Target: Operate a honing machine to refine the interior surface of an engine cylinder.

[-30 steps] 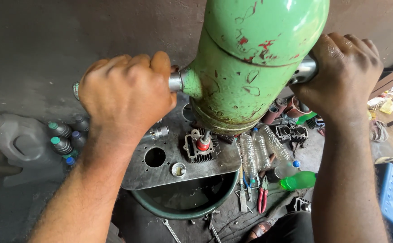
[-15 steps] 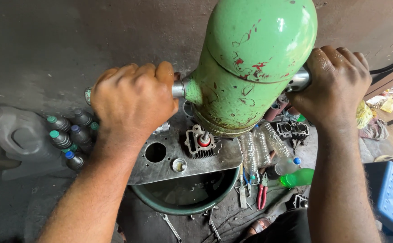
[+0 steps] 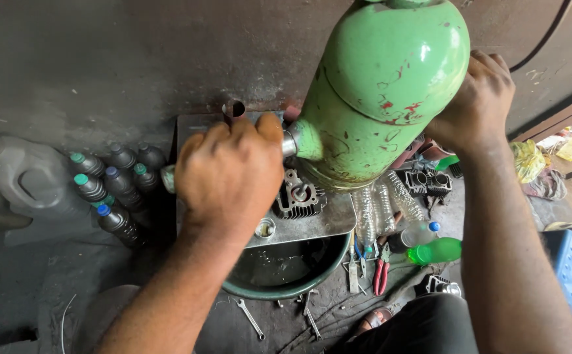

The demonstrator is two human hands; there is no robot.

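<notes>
Left hand [image 3: 230,176]: wrapped tight on the left handle bar [image 3: 290,142], now nearer the middle.
Right hand [image 3: 474,105]: gripping the far-right side.
Green machine [image 3: 384,92]: swung left, above the metal part [image 3: 297,196].

The green machine head [image 3: 391,92] is painted metal, glossy, with chipped patches showing red and bare spots. Its side handle [image 3: 289,143] is bare, dull steel. At six o'clock below it, the plate [image 3: 318,223] is grey, scuffed metal. At nine o'clock, dark plastic bottles [image 3: 112,190] look smooth and oily. The wall [image 3: 102,65] is matt, rough and stained.
</notes>
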